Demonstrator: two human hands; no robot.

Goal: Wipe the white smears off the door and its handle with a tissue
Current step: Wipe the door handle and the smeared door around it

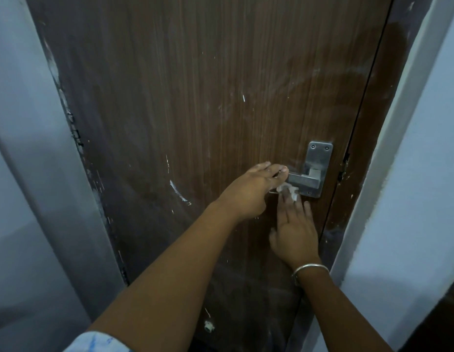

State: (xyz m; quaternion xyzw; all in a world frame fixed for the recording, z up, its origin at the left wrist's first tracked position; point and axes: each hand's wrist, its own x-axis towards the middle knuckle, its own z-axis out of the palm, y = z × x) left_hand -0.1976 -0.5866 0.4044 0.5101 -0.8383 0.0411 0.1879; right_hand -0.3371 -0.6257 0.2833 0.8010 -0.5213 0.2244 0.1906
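The right hand (294, 235) presses a soft, tearable crumpled tissue (290, 191) under near-straight fingers beneath the stiff lever handle (303, 180), whose left end the left hand's (248, 191) fingers steady.

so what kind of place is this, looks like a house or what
Probably an indoor doorway in a recently painted home or flat, though that's a guess: a brown wood-grain door flecked with white smears, a metal lever handle on a screwed plate, and pale painted walls either side.

One door (195, 97), one handle (300, 179), one tissue (288, 191), two hands (248, 191), one bangle (309, 269)
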